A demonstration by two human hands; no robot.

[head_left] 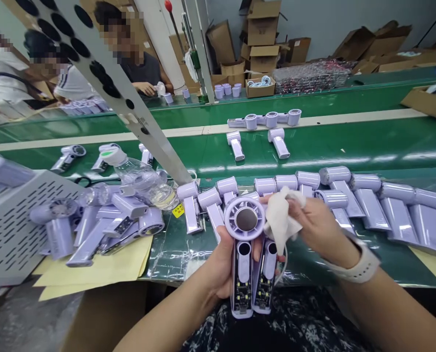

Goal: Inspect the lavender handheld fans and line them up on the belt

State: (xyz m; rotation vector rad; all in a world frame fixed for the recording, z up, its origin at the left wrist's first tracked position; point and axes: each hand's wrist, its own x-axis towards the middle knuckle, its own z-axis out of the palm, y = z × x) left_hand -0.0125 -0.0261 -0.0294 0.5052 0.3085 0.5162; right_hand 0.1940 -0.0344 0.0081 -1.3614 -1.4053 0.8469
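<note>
My left hand [223, 261] is closed around two lilac handheld fans, held side by side above the table's near edge. The nearer handheld fan [245, 264] faces me with its round slotted head and a dark disc at the centre. Its handle is uncovered, so a circuit board shows. Beside it, the second handheld fan [265, 276] also has its board exposed; its head is mostly hidden. A white cloth [282, 217] is pinched in my right hand [313, 225], close against the right side of the fan heads.
More lilac fans [368, 195] line the table on the right, and a pile of them [111, 215] lies left by a grey slotted bin [16, 220]. A clear bottle [141, 176] leans there beside a slanted metal post [130, 102]. Co-workers [137, 68] sit across the green conveyor [188, 151].
</note>
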